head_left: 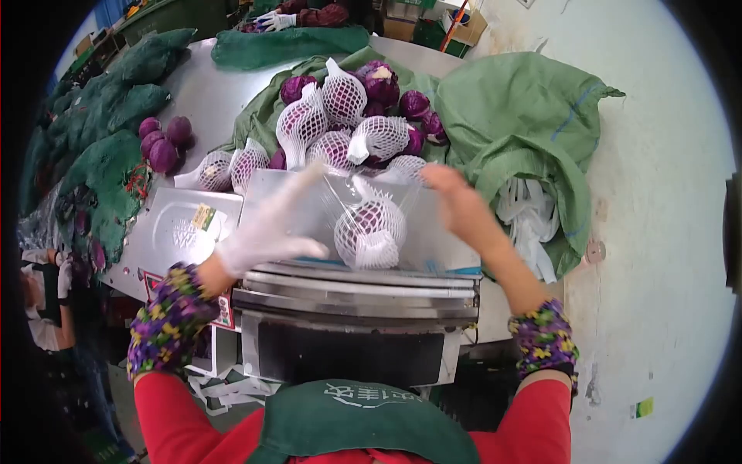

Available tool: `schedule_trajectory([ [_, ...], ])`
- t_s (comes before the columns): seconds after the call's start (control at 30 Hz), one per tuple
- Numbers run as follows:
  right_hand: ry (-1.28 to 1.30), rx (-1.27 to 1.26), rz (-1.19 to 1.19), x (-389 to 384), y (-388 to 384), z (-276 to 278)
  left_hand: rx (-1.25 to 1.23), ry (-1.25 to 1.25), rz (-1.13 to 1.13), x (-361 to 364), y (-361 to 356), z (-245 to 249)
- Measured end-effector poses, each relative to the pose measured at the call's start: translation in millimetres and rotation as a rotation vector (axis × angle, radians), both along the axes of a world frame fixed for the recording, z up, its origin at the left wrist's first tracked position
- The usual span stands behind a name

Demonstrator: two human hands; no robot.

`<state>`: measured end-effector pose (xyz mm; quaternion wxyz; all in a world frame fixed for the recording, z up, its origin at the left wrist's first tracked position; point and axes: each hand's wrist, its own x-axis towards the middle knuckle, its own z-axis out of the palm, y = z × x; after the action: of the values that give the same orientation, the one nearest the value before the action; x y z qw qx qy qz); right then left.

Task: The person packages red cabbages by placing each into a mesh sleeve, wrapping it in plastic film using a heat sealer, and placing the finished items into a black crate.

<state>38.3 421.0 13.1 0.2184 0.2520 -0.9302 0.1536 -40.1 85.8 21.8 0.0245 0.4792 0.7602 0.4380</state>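
A red cabbage (369, 226) in a white foam net sleeve lies in front of me on the metal top of a wrapping machine (359, 294). Clear plastic film (421, 203) lies around and behind it. To its left is my left hand (274, 224) in a white glove, its thumb and fingers spread wide, holding nothing. On the right, my bare right hand (461, 203) is blurred, with curled fingers at the film's far right edge. The fingertips appear to pinch the film. Both hands are apart from the cabbage.
Behind the machine lie several netted cabbages (344, 93) and bare red cabbages (415, 104). A green sack (525, 108) stands right, near the wall. Green mesh bags (104, 166) and loose cabbages (164, 155) lie left. Other people's gloved hands (276, 21) show at the far edge.
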Motion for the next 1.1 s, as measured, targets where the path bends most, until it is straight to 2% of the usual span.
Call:
schedule_trajectory([
  [0.07, -0.266, 0.277, 0.058, -8, -11, -46, -0.253, 0.295, -0.238, -14, 36, -19],
  [0.1, -0.262, 0.282, 0.059, -7, -22, -54, -0.25, 0.3, -0.235, -19, 44, -30],
  [0.17, -0.433, -0.399, 0.088, 3, -39, -70, -0.146, -0.136, -0.252, -13, 51, -48],
  [0.2, -0.439, -0.407, 0.084, 10, -42, -61, -0.076, -0.263, -0.157, -5, 52, -45],
  [0.27, -0.793, -0.582, 0.076, 30, -43, -29, 0.085, -1.002, -0.132, 5, 54, -44],
  [0.33, -0.884, -0.583, 0.104, 67, -47, -33, -0.145, -1.147, -0.188, 35, 42, -14],
  [0.37, -1.072, -0.693, 0.12, 91, -60, -20, -0.287, -1.413, -0.117, 54, 36, 0],
  [0.4, -1.262, -0.801, 0.138, 111, -70, -9, -0.313, -1.589, -0.087, 74, 30, -10],
  [0.43, -1.29, -0.82, 0.133, 129, -79, -2, -0.383, -1.745, -0.139, 91, 20, -19],
  [0.47, -1.543, -0.976, 0.044, 145, -86, 5, -0.449, -1.894, -0.193, 106, 11, -25],
  [0.5, -1.792, -1.126, -0.052, 160, -92, 6, -0.284, -1.867, -0.184, 127, 17, -10],
  [0.53, -1.74, -1.156, -0.025, 181, -96, -13, -0.363, -1.935, -0.19, 134, 12, -2],
  [0.6, -1.804, -1.339, -0.074, 206, -103, -28, -0.461, -1.988, -0.011, 162, 14, -24],
  [0.63, -1.783, -1.364, -0.109, 216, -106, -39, -0.478, -1.981, -0.131, 163, 11, -30],
  [0.67, -1.761, -1.387, -0.142, 224, -107, -51, -0.613, -2.059, -0.167, 161, 2, -72],
  [0.73, -1.76, -1.333, -0.209, 231, -106, -65, -0.139, -2.177, -0.191, 183, 2, -87],
  [0.77, -1.729, -1.334, -0.209, 236, -108, -71, -0.129, -2.252, -0.171, 182, -4, -91],
  [0.8, -1.699, -1.333, -0.21, 243, -109, -78, -0.128, -2.249, -0.17, 185, -13, -90],
  [0.83, -1.697, -1.334, -0.208, 252, -110, -81, -0.146, -2.058, -0.155, 191, -25, -88],
  [0.87, -1.69, -1.586, -0.304, 263, -109, -83, -0.161, -1.863, -0.141, 196, -36, -85],
  [0.9, -1.66, -1.842, -0.404, 274, -111, -84, -0.255, -1.422, -0.03, 206, -52, -59],
  [0.93, -1.655, -1.846, -0.401, 284, -114, -83, -0.33, -0.979, 0.072, 214, -65, -35],
  [1.0, -1.198, -1.558, -0.5, 306, -124, -80, -0.278, -0.979, 0.143, 213, -73, -37],
  [1.03, -1.078, -1.262, -0.565, 311, -132, -83, -0.219, -0.98, 0.219, 214, -76, -39],
  [1.07, -1.081, -1.264, -0.562, 307, -135, -82, -0.162, -0.979, 0.294, 215, -79, -42],
  [1.1, -0.948, -1.344, -0.641, 296, -138, -73, -0.108, -0.977, 0.365, 216, -81, -45],
])
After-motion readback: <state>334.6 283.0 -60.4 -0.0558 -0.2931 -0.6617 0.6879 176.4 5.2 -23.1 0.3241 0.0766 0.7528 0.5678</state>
